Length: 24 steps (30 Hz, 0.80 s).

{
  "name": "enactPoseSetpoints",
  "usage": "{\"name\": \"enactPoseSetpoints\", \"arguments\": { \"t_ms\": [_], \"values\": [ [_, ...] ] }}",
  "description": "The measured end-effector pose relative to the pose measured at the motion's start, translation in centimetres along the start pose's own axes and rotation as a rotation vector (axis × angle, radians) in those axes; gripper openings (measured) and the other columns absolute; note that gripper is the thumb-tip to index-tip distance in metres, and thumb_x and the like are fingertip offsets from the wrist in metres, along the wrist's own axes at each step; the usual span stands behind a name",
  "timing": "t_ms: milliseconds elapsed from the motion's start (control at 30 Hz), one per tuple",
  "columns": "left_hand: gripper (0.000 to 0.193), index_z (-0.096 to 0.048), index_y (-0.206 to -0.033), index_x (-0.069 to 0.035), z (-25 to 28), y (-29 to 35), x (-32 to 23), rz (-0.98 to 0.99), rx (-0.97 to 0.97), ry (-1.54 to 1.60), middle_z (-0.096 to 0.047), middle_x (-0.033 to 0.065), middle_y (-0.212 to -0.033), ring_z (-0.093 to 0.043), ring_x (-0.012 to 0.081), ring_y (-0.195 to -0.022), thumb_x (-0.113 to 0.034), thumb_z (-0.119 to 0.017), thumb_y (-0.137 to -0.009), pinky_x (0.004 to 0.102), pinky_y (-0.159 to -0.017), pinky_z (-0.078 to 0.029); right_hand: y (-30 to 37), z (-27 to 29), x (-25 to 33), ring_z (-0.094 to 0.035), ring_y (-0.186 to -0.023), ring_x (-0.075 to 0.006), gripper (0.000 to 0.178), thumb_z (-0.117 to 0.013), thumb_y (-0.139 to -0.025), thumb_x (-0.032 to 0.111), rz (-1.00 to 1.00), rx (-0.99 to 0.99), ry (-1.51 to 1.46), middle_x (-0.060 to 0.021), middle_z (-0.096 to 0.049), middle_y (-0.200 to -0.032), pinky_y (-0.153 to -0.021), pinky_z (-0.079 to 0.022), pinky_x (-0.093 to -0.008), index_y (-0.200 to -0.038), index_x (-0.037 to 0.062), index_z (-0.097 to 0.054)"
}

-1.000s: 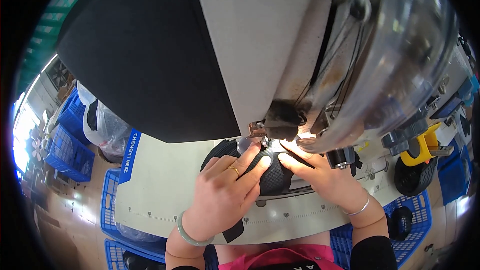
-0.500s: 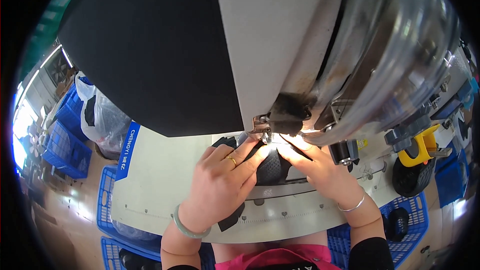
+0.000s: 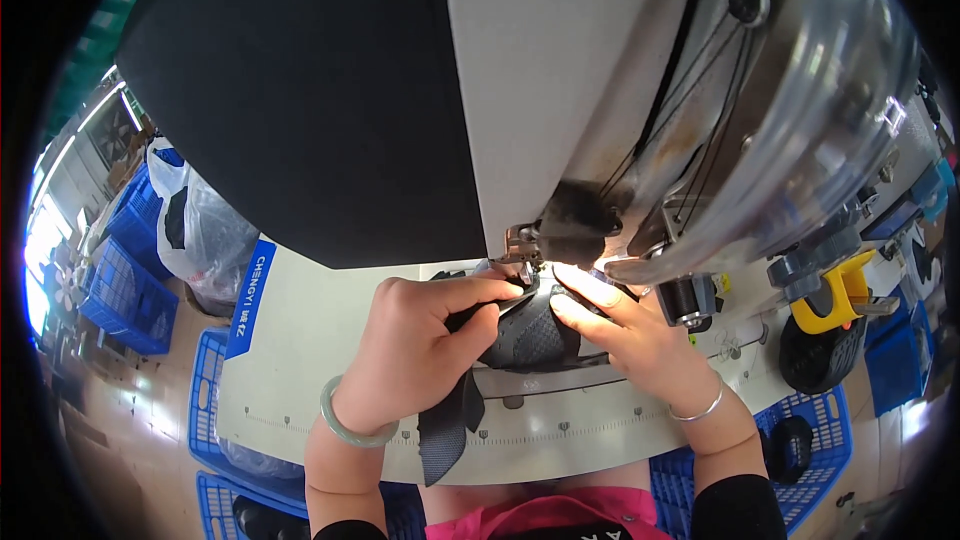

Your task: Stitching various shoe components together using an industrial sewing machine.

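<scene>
A black textured fabric piece (image 3: pixel 535 328) lies on the pale sewing table (image 3: pixel 300 360), under the needle and presser foot area (image 3: pixel 524 246) of a sewing machine (image 3: pixel 560 60). My left hand (image 3: pixel 405 340) pinches its left edge between thumb and fingers, close to the foot. Below that hand a black ribbed strip (image 3: pixel 445 440) hangs down toward the table's front edge. Stretched out, the fingers of my right hand (image 3: pixel 640 345) rest on the right side of the piece. Bright lamplight washes out the spot at the needle.
A large black panel (image 3: pixel 300 120) covers the upper left. At the right stand a yellow holder (image 3: pixel 840 295) and a dark rounded item (image 3: pixel 822 355). Blue crates (image 3: pixel 205 400) sit below the table's left side, and a plastic bag (image 3: pixel 215 240) is further back.
My left hand has gone from lying on the piece with fingers extended to pinching its edge. The black strip now hangs lower. On the machine, a thread lever and threads have come into view.
</scene>
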<state>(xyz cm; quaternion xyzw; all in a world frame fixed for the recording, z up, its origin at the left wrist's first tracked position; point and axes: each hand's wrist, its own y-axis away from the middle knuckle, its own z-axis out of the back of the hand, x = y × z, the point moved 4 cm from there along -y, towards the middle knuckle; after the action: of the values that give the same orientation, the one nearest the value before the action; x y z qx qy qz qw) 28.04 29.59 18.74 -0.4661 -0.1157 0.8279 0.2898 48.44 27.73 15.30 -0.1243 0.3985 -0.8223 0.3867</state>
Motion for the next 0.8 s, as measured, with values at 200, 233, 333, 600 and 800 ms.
{"name": "enactPoseSetpoints", "arguments": {
  "t_ms": [200,233,333,600,800],
  "values": [
    [0.026,-0.072,-0.101,-0.004,-0.5,0.7,-0.7,-0.239,-0.015,-0.189,-0.071,0.0156,-0.104,-0.057,0.0201,-0.056,-0.001,-0.065,-0.076,0.0281,-0.057,-0.051,0.2,-0.1,-0.1,-0.06,-0.08,-0.0232,0.034,-0.07,-0.073,0.014,-0.017,-0.013,0.003,-0.004,-0.064,-0.092,-0.084,-0.052,-0.0404,-0.107,0.0168,-0.072],
    [0.028,-0.072,-0.102,-0.005,-0.7,0.9,-1.1,-0.307,0.016,-0.311,-0.07,0.0152,-0.109,-0.056,0.0195,-0.059,-0.002,-0.066,-0.075,0.0286,-0.058,-0.051,0.3,-0.2,-0.1,-0.06,-0.08,-0.0231,0.034,-0.07,-0.073,0.015,-0.018,-0.018,0.008,-0.0038,-0.064,-0.093,-0.084,-0.051,-0.0394,-0.107,0.0166,-0.072],
    [0.032,-0.072,-0.104,-0.008,-1.1,1.2,-1.1,-0.365,0.025,-0.43,-0.066,0.0145,-0.119,-0.055,0.0193,-0.064,-0.005,-0.068,-0.072,0.0297,-0.06,-0.051,0.3,-0.2,0.0,-0.06,-0.08,-0.0224,0.034,-0.069,-0.074,0.015,-0.018,-0.019,0.028,-0.0031,-0.065,-0.094,-0.083,-0.051,-0.038,-0.107,0.0167,-0.072],
    [0.032,-0.071,-0.104,-0.008,-1.0,1.2,-0.7,-0.406,0.036,-0.449,-0.067,0.0139,-0.117,-0.056,0.0201,-0.067,-0.006,-0.07,-0.072,0.0295,-0.061,-0.052,0.1,-0.1,0.6,-0.06,-0.079,-0.0185,0.034,-0.067,-0.072,0.013,0.0,-0.045,0.064,-0.0016,-0.066,-0.095,-0.08,-0.049,-0.0349,-0.105,0.0187,-0.072],
    [0.033,-0.07,-0.105,-0.009,-1.1,1.3,-0.7,-0.409,0.032,-0.482,-0.067,0.0127,-0.115,-0.056,0.0198,-0.069,-0.007,-0.07,-0.072,0.0288,-0.062,-0.052,0.1,-0.3,0.5,-0.06,-0.077,-0.0185,0.033,-0.067,-0.073,0.012,-0.033,-0.02,0.071,-0.0014,-0.066,-0.095,-0.079,-0.049,-0.0349,-0.105,0.02,-0.072]
  ]
}}
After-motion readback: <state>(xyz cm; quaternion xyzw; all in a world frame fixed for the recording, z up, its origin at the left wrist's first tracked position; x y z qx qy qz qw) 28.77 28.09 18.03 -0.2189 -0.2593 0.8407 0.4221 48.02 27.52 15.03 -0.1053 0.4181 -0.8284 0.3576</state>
